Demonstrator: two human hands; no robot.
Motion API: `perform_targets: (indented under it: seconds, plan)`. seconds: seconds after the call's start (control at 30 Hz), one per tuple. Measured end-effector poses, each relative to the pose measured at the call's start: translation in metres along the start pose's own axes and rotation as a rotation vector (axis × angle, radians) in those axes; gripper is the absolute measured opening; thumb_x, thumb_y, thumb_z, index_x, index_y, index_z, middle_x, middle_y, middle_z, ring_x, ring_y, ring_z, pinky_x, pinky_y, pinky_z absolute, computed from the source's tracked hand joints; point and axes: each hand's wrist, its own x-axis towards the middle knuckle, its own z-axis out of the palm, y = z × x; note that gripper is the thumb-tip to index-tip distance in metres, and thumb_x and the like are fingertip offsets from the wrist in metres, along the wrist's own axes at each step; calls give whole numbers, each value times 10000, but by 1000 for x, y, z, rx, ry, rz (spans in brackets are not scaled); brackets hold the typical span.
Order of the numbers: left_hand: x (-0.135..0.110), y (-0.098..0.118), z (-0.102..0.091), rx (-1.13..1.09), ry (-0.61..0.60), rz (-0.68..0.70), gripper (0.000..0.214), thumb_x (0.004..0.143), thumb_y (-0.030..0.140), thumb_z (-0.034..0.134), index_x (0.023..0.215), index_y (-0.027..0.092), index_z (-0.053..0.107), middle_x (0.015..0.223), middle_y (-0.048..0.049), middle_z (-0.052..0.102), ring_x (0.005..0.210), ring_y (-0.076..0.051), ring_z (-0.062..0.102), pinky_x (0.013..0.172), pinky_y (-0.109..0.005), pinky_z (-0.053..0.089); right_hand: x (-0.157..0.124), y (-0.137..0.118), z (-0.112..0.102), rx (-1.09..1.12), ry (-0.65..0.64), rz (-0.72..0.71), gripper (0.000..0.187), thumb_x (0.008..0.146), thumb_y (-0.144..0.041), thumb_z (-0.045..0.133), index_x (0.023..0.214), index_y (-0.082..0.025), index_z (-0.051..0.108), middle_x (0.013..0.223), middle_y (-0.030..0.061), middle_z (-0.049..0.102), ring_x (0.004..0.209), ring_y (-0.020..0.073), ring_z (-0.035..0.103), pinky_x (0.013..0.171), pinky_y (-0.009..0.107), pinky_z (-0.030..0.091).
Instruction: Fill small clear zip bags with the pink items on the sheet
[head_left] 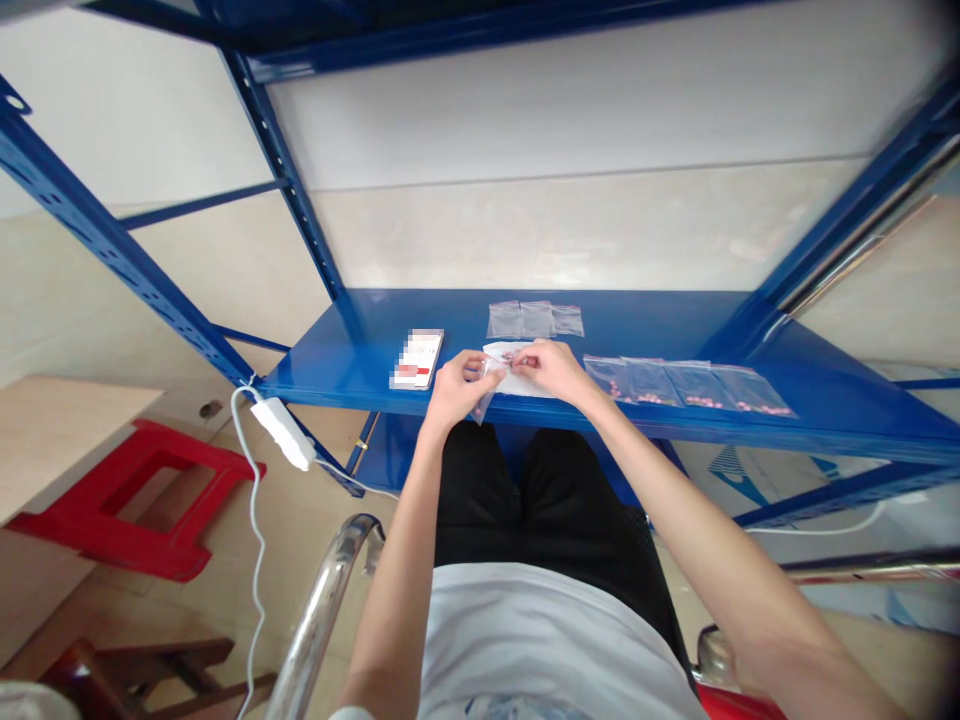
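Observation:
My left hand [459,383] and my right hand [546,366] meet over the front of a blue metal shelf [360,360]. Both pinch a small clear plastic bag [487,395] that hangs between them. Under the hands lies a white sheet [504,352] with tiny pink pieces on it. Three empty clear bags [535,319] lie side by side just behind. To the right, a row of several clear bags [686,385] holding small pink pieces lies along the shelf's front edge.
A phone [417,358] lies on the shelf left of my hands. A white power strip [283,432] with its cable hangs off the shelf's left corner. A red stool [135,500] lies on the floor at left, a chrome chair arm [330,590] near my legs.

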Motion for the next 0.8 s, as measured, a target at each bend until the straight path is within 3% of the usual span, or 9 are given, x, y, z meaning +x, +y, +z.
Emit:
perform_targets:
  seconds: [0.33, 0.47, 0.6, 0.7, 0.8]
  plan:
    - [0, 4, 0, -1, -18, -9, 454, 828, 510, 869, 1112, 178, 744, 1058, -99, 781, 900, -204, 742, 794, -295, 584, 3, -6, 3, -109, -64, -25, 147, 947, -189, 714, 947, -199, 861, 940, 93, 756, 852, 229, 677, 797, 302, 441]
    - [-5, 12, -1, 58, 1, 13, 430, 834, 488, 866, 1108, 181, 742, 1030, -90, 774, 903, -202, 736, 816, -302, 586, 3, -7, 1, -74, -14, -17, 150, 963, -187, 680, 954, -190, 830, 959, 102, 717, 901, 240, 659, 847, 320, 451]
    - [-11, 24, 0, 140, 23, 36, 374, 829, 440, 870, 1083, 195, 747, 987, -72, 761, 870, -195, 723, 764, -285, 579, 2, -10, -11, 137, 94, 59, 144, 945, -258, 680, 923, -192, 806, 905, 83, 703, 834, 230, 635, 823, 338, 470]
    - [-12, 30, 3, 134, 4, 34, 357, 825, 417, 868, 1074, 193, 745, 972, -68, 756, 865, -197, 722, 747, -282, 575, 1, -21, -23, 392, 33, -7, 202, 927, -359, 690, 925, -187, 795, 894, 76, 736, 811, 223, 644, 801, 342, 489]
    - [-10, 31, 6, 87, -27, 43, 365, 825, 421, 867, 1081, 192, 745, 990, -66, 758, 885, -196, 724, 775, -285, 573, 1, -36, -36, 474, -50, -91, 273, 899, -439, 709, 922, -188, 812, 895, 79, 758, 837, 231, 652, 805, 349, 489]
